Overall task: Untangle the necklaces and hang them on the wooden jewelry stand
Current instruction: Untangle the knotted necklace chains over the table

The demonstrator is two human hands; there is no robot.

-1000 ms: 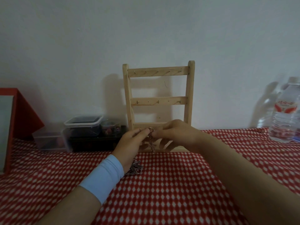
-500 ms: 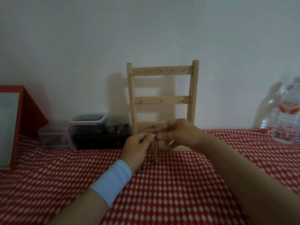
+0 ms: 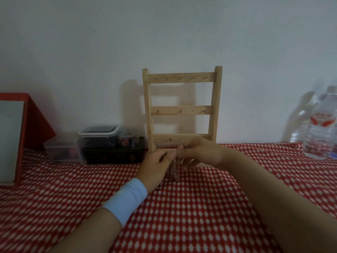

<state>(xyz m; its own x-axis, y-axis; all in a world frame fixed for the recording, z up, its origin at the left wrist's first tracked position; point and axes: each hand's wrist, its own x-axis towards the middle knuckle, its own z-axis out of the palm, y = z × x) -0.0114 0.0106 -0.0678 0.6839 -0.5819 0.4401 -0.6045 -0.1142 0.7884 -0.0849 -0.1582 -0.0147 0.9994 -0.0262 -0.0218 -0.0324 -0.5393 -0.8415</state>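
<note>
one wooden jewelry stand (image 3: pixel 182 110) is standing at the centre of the frame against the wall, its three rails carrying small hooks, all bare. at centre left, two clear plastic tubs (image 3: pixel 98 136) and a small patterned jar (image 3: pixel 127 140) are sitting by a dark box (image 3: pixel 113 155); their contents are too dim to tell. one water bottle (image 3: pixel 321 128) is standing at the right edge. on the desk (image 3: pixel 182 207), covered in red patterned cloth, both hands are meeting just in front of the stand's base: the left hand (image 3: pixel 155 167) and right hand (image 3: pixel 198 154) are each pinching the tangled necklaces (image 3: pixel 173 170), which are hanging in a clump between the fingertips. how many chains are in it i cannot tell.
</note>
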